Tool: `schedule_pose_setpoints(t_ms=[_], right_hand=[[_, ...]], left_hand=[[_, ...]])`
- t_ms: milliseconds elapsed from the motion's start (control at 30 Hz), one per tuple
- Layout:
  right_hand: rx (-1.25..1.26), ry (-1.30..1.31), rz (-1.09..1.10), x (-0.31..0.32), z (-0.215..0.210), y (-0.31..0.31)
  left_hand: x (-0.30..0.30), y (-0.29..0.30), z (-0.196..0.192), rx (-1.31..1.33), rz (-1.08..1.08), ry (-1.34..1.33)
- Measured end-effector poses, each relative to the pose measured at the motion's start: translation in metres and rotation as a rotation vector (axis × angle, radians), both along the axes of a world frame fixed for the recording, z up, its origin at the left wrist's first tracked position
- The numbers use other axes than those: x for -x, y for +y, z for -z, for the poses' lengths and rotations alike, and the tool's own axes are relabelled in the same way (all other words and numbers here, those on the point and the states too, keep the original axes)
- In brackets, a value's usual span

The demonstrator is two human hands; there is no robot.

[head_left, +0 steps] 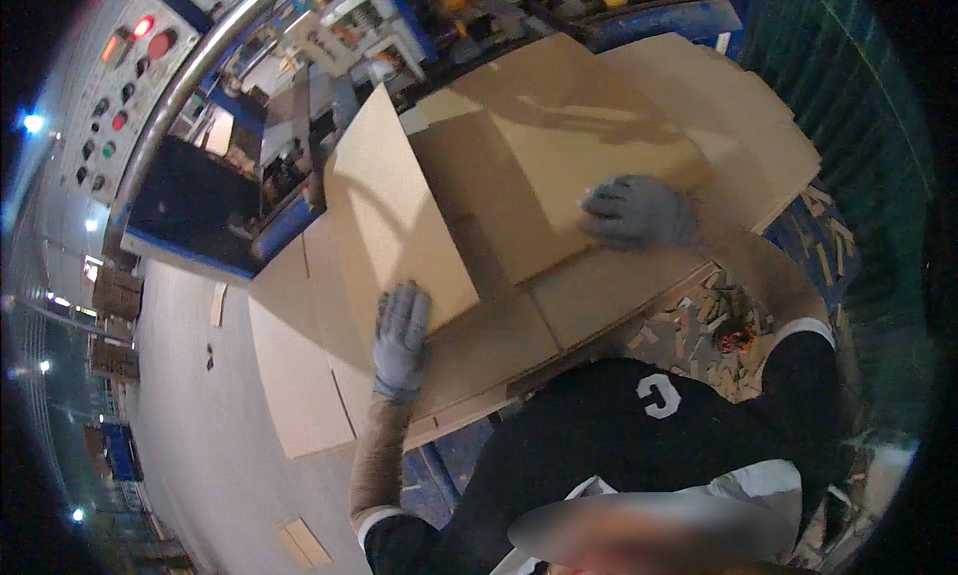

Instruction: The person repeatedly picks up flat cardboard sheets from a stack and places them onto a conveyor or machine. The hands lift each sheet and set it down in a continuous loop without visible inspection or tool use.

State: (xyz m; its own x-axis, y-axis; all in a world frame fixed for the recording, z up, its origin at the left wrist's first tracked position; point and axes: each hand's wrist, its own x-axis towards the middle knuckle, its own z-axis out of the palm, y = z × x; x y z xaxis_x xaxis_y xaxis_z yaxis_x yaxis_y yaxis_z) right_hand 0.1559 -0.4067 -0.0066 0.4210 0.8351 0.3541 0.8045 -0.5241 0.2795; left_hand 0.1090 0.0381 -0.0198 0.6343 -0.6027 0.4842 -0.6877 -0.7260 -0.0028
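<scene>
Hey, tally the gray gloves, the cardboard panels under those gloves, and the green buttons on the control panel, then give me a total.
Gray gloves: 2
Cardboard panels under them: 2
Green button: 1
Total: 5

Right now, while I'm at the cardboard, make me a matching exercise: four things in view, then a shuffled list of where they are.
1. left hand
2. right hand
3. control panel
4. cardboard scraps

A. at upper left, with a lit red lamp
B. in a loose heap, right of picture centre
C. at the near edge of the narrow cardboard piece
D. at the broad brown cardboard piece

Pairs: 1-C, 2-D, 3-A, 4-B
</scene>
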Motion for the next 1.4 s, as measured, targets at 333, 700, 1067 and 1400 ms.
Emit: schedule_pose_setpoints(t_ms=[333,700,1067,1400], right_hand=[[-0.229,-0.122,0.489,-0.159,0.054,0.024],[-0.744,-0.124,0.449,-0.076,0.025,0.013],[-0.602,-0.042,1.619,0.088,0.055,-0.128],[-2.056,-0.197,0.584,0.044,0.024,-0.141]], left_hand=[[-0.147,-0.037,-0.007,-0.261,-0.604,-0.137],[-0.026,0.052,-0.003,0.129,-1.304,-0.011],[0.092,0.126,0.025,0.794,-1.740,0.297],[0.120,0.158,-0.010,1.838,-1.081,-0.342]])
